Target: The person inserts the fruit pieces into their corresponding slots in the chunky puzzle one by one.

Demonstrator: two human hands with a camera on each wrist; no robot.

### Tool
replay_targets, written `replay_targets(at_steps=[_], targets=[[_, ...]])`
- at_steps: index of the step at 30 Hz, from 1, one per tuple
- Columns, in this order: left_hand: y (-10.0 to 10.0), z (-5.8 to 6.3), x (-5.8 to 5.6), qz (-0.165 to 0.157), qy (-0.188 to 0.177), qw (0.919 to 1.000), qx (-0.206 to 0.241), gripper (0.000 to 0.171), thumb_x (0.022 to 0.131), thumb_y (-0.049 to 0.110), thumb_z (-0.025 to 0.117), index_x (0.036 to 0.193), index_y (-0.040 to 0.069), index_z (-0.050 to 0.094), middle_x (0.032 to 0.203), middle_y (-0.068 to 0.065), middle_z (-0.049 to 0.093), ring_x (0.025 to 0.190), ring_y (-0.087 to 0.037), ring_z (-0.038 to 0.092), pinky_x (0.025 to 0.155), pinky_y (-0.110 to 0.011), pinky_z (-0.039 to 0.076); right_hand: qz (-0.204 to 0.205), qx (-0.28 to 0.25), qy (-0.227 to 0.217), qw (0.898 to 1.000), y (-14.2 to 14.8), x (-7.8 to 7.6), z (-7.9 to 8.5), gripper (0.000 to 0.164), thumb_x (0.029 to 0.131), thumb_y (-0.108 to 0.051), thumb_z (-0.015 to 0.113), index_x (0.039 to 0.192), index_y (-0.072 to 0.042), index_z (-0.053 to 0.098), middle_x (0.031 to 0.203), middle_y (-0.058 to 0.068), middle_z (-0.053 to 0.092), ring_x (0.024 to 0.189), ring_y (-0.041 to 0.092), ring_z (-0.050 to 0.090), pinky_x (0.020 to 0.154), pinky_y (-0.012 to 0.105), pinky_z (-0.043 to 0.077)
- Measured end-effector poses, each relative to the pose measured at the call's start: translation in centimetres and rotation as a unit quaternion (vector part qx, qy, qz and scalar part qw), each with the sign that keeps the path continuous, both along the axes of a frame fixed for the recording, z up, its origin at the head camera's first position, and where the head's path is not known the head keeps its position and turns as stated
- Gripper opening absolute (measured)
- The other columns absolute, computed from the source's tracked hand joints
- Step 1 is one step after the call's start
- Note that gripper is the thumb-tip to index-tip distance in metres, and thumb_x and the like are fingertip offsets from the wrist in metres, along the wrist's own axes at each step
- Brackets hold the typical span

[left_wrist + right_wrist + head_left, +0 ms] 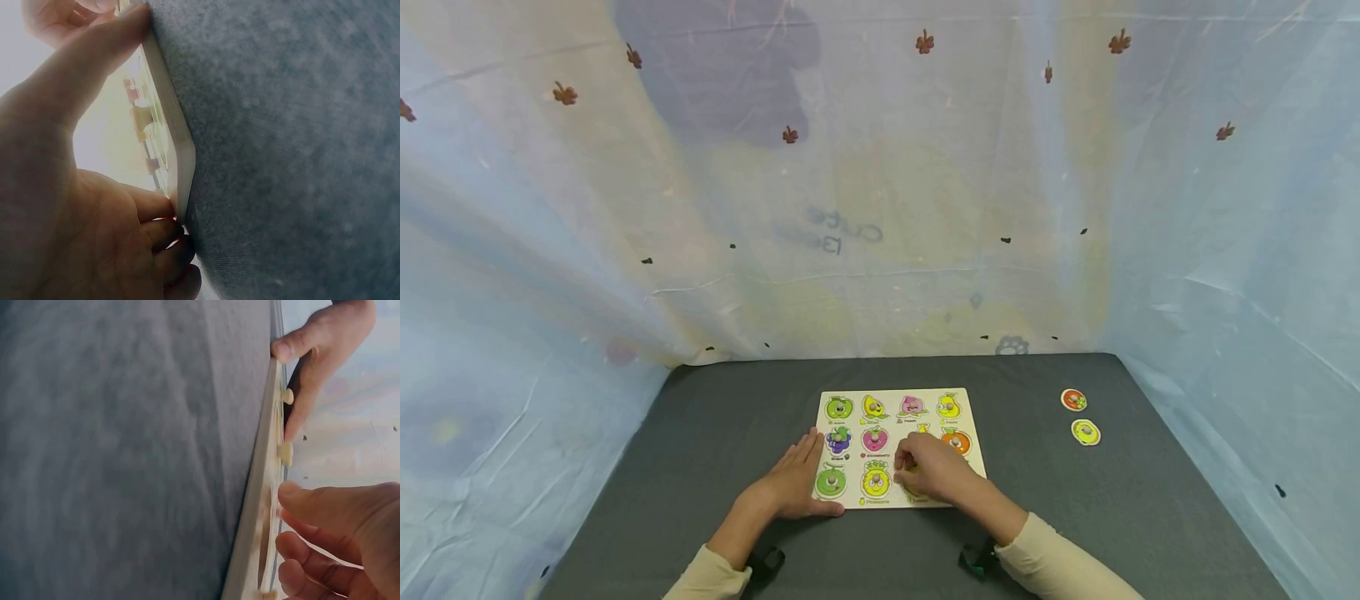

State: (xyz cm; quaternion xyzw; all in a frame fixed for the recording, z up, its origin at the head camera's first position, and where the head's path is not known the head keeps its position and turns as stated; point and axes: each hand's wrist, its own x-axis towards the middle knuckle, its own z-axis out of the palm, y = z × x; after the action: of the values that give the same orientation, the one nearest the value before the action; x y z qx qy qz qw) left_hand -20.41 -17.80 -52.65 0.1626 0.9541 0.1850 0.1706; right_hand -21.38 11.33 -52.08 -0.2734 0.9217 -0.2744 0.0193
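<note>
A pale wooden fruit puzzle board [895,392] lies on the table, with knobbed pieces such as a pineapple [876,481], a strawberry [875,440] and grapes [838,440] in it. Along its left side my left hand [793,479] rests with fingers extended, the thumb touching the front edge. In the left wrist view, fingertips and thumb touch the board's rim [182,156]. Over the lower right part, my right hand [936,468] has curled fingers pinching a fruit puzzle piece [266,528], which appears slightly tilted at its recess. Its knob is hidden by the fingers.
Two loose round pieces, one red-orange [1073,400] and one yellow [1086,432], lie right of the board on the dark grey tabletop [745,417]. A pale patterned curtain [880,183] rises behind the table and along both sides.
</note>
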Motion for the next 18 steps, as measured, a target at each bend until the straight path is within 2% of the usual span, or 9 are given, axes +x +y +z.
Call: replay_targets(at_steps=[10, 18], targets=[[0.1, 0.4, 0.1, 0.000, -0.003, 1.0000, 0.004, 0.130, 0.082, 0.057, 0.091, 0.167, -0.009, 0.018, 0.176, -0.029, 0.012, 0.164, -0.042, 0.016, 0.132, -0.056, 0.018, -0.039, -0.023, -0.010, 0.999, 2.4, -0.5, 0.4, 0.017, 0.094, -0.014, 0.084, 0.087, -0.019, 0.069, 0.081, -0.009, 0.056, 0.070, 0.007, 0.050, 0.062, 0.027, 0.044], [0.1, 0.3, 0.1, -0.003, -0.003, 1.0000, 0.002, 0.130, 0.083, 0.058, 0.090, 0.168, -0.009, 0.018, 0.176, -0.029, 0.011, 0.164, -0.042, 0.015, 0.132, -0.056, 0.018, -0.068, -0.034, -0.008, 0.997, 4.2, -0.5, 0.8, 0.013, 0.096, -0.016, 0.082, 0.089, -0.019, 0.071, 0.082, -0.010, 0.058, 0.072, 0.007, 0.051, 0.064, 0.028, 0.046]])
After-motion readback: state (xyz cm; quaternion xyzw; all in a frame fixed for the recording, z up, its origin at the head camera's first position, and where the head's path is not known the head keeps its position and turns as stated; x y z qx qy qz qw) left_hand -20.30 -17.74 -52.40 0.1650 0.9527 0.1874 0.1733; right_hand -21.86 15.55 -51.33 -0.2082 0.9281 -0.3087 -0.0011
